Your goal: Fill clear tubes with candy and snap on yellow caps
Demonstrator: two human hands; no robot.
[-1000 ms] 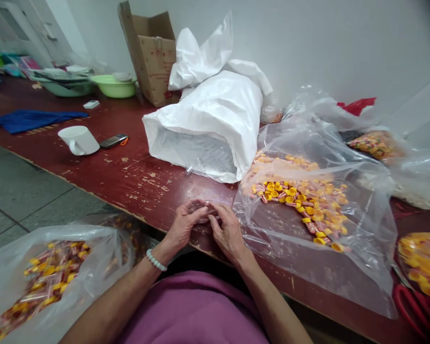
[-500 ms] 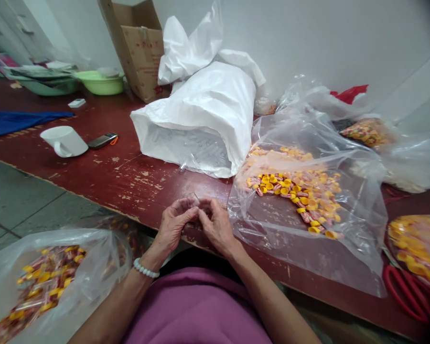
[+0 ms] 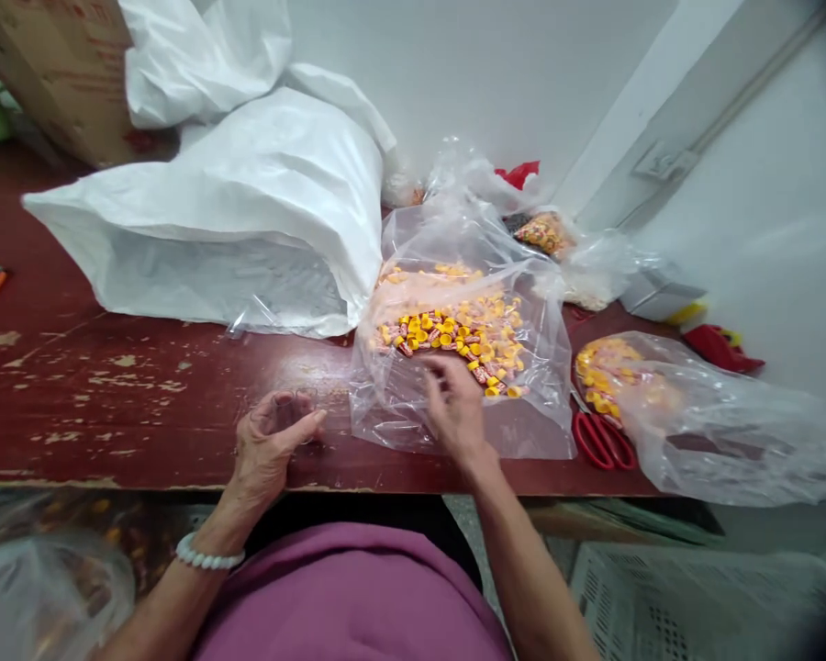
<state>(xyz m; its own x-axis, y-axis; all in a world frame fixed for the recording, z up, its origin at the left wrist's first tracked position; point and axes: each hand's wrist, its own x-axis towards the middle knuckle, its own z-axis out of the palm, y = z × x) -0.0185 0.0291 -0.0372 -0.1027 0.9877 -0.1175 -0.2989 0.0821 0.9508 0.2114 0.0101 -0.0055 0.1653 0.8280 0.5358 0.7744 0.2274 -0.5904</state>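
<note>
My left hand (image 3: 272,441), with a bead bracelet at its wrist, is over the front of the red table (image 3: 144,413), fingers curled around a clear plastic piece (image 3: 295,407). My right hand (image 3: 454,404) is at the mouth of a clear plastic bag (image 3: 530,418), its fingers apart and nothing visible between them. Just beyond the fingers lie many small yellow-capped pieces (image 3: 447,329) with red-and-white wrapping. A large white sack (image 3: 282,174) lies on its side behind my left hand, its mouth facing me, with clear plastic pieces (image 3: 234,280) inside.
Red-handled scissors (image 3: 602,441) lie right of the bag, beside another bag of yellow pieces (image 3: 606,372). A cardboard box (image 3: 61,78) stands at the back left. Below the table are a plastic crate (image 3: 702,597) at right and a plastic bag (image 3: 41,588) at left.
The view has turned right. My hands have separated: my right hand has moved to the clear bag and its fingers have opened, while my left keeps the clear piece.
</note>
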